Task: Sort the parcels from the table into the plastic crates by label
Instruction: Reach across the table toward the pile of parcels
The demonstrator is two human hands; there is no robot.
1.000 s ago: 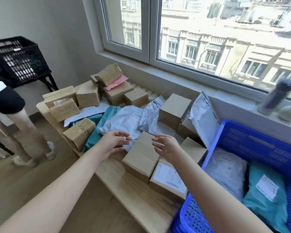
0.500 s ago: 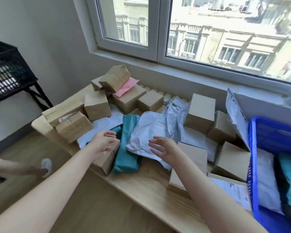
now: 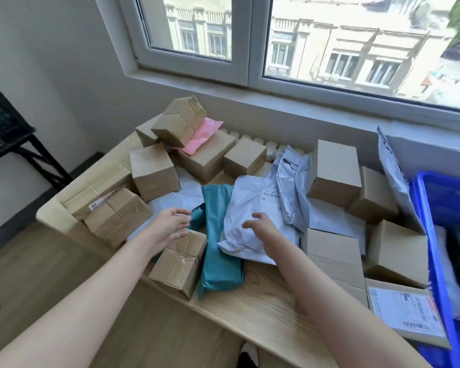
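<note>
As the hands hover: left hand [image 3: 170, 227] and right hand [image 3: 260, 229] are loosely spread, gripping nothing.
Parcels: teal mailer [image 3: 221, 251] between them; white mailer [image 3: 252, 205] below the right hand; taped box [image 3: 178, 264] beside the left wrist.
Risk: the slick mailers overlap, so lifting one may drag its neighbour off the edge.
Table [image 3: 250, 301]: pale wood, piled with boxes; blue crate [image 3: 433, 248] at right.
Room: window [image 3: 252, 38] behind; black crate [image 3: 0, 123] far left.

Both hands, left [image 3: 170, 227] and right [image 3: 263, 229], hover empty over parcels: teal mailer [image 3: 221, 251], grey mailer [image 3: 252, 208].
</note>
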